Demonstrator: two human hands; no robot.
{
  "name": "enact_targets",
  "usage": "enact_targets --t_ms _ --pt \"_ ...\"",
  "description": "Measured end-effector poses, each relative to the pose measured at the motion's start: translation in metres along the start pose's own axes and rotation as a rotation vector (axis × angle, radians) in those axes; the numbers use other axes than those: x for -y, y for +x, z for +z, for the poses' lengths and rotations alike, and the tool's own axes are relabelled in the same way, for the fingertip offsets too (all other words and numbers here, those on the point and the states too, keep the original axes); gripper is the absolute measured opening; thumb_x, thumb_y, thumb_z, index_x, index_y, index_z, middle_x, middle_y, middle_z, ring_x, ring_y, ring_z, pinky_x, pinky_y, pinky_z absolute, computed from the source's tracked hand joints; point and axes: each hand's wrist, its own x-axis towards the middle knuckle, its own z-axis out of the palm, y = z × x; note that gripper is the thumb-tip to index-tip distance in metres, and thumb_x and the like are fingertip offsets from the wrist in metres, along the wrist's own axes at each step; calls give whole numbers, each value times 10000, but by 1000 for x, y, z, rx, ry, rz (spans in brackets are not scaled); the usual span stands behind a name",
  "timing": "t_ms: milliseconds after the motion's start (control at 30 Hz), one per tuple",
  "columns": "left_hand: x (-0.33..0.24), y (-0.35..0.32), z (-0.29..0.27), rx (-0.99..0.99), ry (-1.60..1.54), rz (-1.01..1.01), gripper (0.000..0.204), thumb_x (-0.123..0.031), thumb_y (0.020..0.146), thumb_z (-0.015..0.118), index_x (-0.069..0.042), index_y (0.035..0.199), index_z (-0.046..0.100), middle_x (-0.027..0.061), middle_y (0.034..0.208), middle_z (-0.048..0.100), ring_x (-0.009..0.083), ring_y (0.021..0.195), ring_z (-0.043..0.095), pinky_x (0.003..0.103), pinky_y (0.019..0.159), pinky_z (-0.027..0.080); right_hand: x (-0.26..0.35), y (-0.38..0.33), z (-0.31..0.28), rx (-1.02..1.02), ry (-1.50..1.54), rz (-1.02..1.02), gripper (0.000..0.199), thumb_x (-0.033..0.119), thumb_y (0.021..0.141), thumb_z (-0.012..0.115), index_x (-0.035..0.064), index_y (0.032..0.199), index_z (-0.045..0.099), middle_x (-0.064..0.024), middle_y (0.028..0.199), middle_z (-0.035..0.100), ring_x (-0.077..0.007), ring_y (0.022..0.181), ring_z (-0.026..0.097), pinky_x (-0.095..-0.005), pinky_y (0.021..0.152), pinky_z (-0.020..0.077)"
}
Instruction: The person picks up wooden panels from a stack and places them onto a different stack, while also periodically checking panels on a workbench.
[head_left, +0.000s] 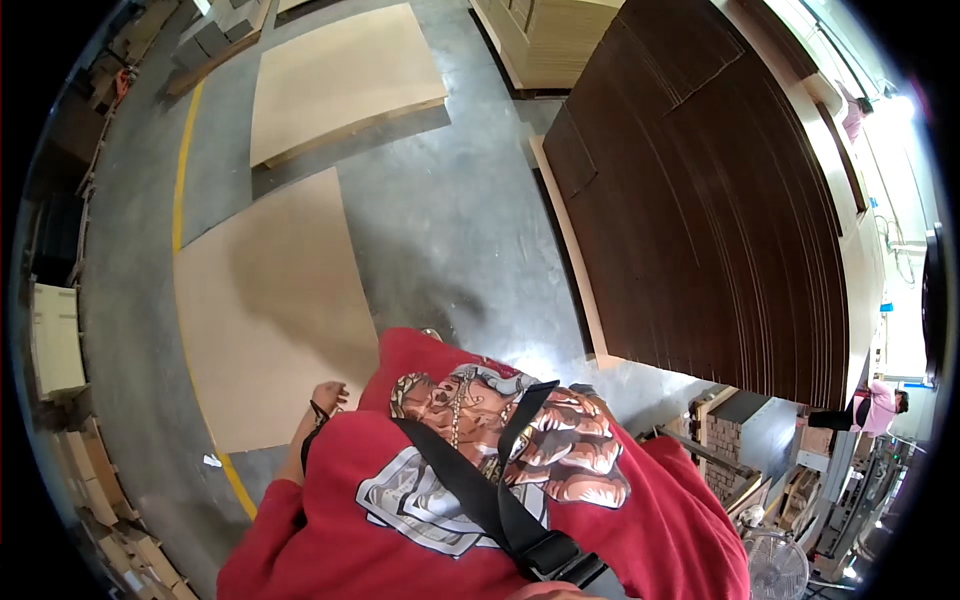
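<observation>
My left hand (329, 396) hangs at my side, with a black band around the wrist. Its fingers are loosely bent and a little apart, and nothing shows in them. Below it in view lies a large tan sheet (270, 290), flat and low over the floor; whether the hand touches it I cannot tell, though it seems apart. My right hand is out of sight. A red sweatshirt with a printed picture and a black strap (455, 485) covers the lower middle of the view.
Another tan board-topped stack (345, 80) lies farther ahead. To the right rises a tall stack of dark brown sheets (690, 210) on a pallet. A yellow floor line (184, 170) runs along the left. A person in pink (880, 408) and a fan (775, 567) are at right.
</observation>
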Motion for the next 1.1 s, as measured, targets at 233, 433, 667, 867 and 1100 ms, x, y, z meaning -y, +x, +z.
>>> enact_targets --t_ms 233,433,667,867,1100 --pt "-125 81 -49 12 51 -15 285 -223 872 528 23 979 625 111 762 648 171 584 603 269 514 452 65 -40 15 -60 413 -151 304 297 875 522 127 1120 584 -86 800 648 -180 513 546 -344 444 417" --pt "-227 172 -35 50 115 -21 303 -241 870 535 16 1007 619 107 812 658 173 623 616 272 527 448 220 -24 29 -19 308 -178 303 292 873 540 106 1109 583 -89 819 655 -186 550 566 -322 442 420" --pt "-308 242 -29 -3 144 -220 269 -255 846 537 -20 942 627 97 797 669 175 608 618 275 499 435 433 -45 4 46 46 -326 304 291 869 549 78 1083 585 -86 835 659 -189 584 581 -307 433 420" --pt "-397 306 -22 -82 -38 74 337 -280 862 502 6 1011 598 115 866 660 183 680 625 283 546 449 599 -74 -46 -5 212 -444 225 267 883 522 89 985 615 -35 714 640 -144 555 562 -278 464 416" --pt "-442 405 38 172 157 -130 287 -267 879 490 -21 951 619 56 764 603 157 665 579 288 579 450 662 -14 -103 -86 574 -457 272 320 887 545 149 1091 600 -14 819 659 -104 603 571 -276 508 438"
